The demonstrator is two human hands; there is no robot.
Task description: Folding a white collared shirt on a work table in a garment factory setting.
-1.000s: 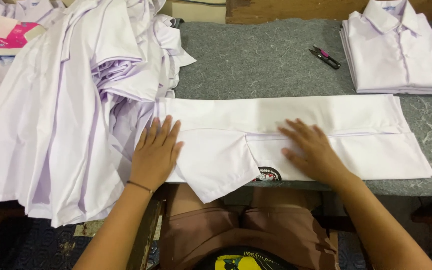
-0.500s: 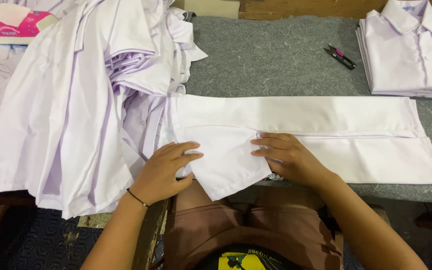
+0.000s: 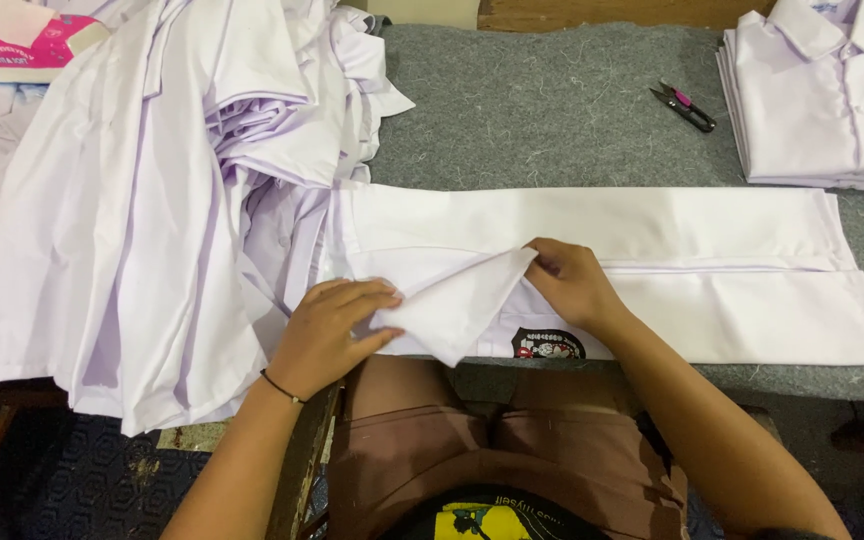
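Shirt (image 3: 652, 250) lies long axis left-right across table (image 3: 552, 110). Sleeve (image 3: 452, 305) pinched between left hand (image 3: 327, 335) and right hand (image 3: 567, 285), at near edge.

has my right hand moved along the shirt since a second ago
Yes. The right hand has slid left along the folded shirt, from right of the dark sleeve badge to just above it, and now pinches the sleeve tip.

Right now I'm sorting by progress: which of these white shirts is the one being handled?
The long folded shirt across the table's front edge: both the left hand and right hand grip its sleeve. The loose pile and the neat stack lie untouched.
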